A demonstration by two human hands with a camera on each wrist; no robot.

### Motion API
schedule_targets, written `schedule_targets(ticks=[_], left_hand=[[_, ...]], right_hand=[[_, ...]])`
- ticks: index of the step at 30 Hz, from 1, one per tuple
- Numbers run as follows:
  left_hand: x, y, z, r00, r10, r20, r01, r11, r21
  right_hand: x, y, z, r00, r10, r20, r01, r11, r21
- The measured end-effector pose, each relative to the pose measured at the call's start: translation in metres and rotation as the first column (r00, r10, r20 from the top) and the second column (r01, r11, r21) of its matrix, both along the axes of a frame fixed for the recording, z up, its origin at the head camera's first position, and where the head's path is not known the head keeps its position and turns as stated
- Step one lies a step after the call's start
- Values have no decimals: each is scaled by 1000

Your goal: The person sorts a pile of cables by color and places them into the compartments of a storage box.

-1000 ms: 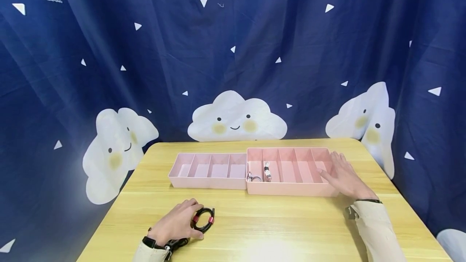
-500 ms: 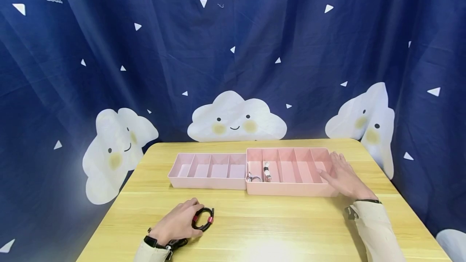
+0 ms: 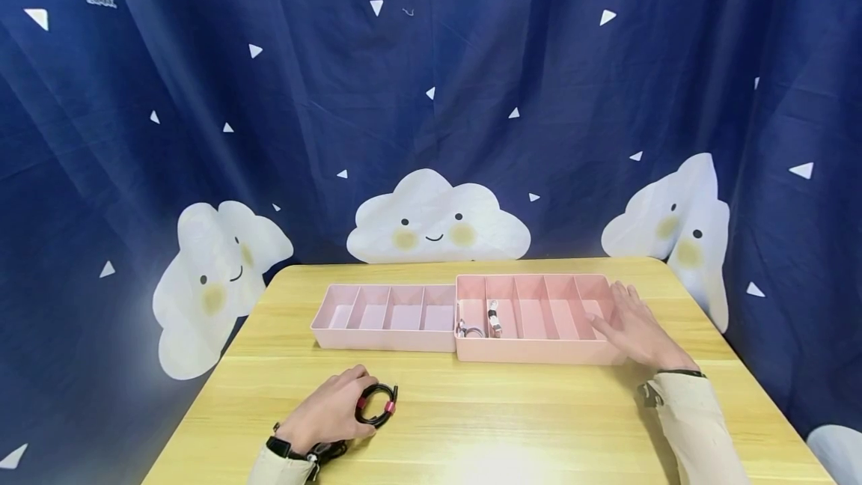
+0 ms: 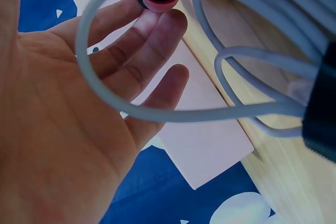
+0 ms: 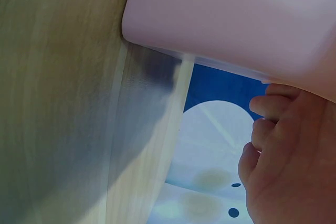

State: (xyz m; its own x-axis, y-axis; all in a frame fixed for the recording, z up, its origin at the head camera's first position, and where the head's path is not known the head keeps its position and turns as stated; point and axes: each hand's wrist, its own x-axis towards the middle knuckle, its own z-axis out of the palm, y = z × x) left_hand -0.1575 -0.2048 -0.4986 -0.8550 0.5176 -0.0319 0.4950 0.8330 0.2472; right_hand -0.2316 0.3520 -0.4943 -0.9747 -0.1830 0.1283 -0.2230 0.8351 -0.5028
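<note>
For a good hold on the coiled black cable with red ties (image 3: 390,408), we'd pinch near a tie so the loops don't spread, and keep the loose tip from snagging. Light pressure on the long pink plastic box with five compartments (image 3: 532,351) should be enough to stop it sliding; pushing hard could tip its end, we reckon.

Pose: our left hand (image 3: 330,410) grips the coil between thumb and fingertips, back of the hand up, on the near side of the pink box and out past its left end. Can't tell if the coil touches the wooden tabletop (image 3: 471,403). Our right hand (image 3: 640,331) rests at the pink box's right end, fingers extended by the outer wall, thumb over the rim, gripping nothing firmly that we can see. Forearm comes in from the near right of the box.

Also: pale lavender plastic box with four compartments (image 3: 384,339), against the pink box's left end. Pink box's leftmost compartment has a grey looped cable (image 3: 474,328); second from left, a white bundled cable with a black tie (image 3: 494,316).
</note>
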Motion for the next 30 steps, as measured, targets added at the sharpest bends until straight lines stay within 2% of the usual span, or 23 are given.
schedule_targets(ticks=[7, 18, 30], left_hand=[[1, -1, -2, 1000, 6, 5, -6, 1000, 10], [-2, -3, 7, 999, 35, -5, -34, 999, 20], [-3, -2, 9, 998, 51, -29, -50, 999, 22]], right_hand=[[1, -1, -2, 1000, 0, 8, 0, 1000, 2], [0, 1, 1, 1000, 4, 17, -4, 1000, -1], [1, -1, 2, 1000, 5, 21, -5, 1000, 2]])
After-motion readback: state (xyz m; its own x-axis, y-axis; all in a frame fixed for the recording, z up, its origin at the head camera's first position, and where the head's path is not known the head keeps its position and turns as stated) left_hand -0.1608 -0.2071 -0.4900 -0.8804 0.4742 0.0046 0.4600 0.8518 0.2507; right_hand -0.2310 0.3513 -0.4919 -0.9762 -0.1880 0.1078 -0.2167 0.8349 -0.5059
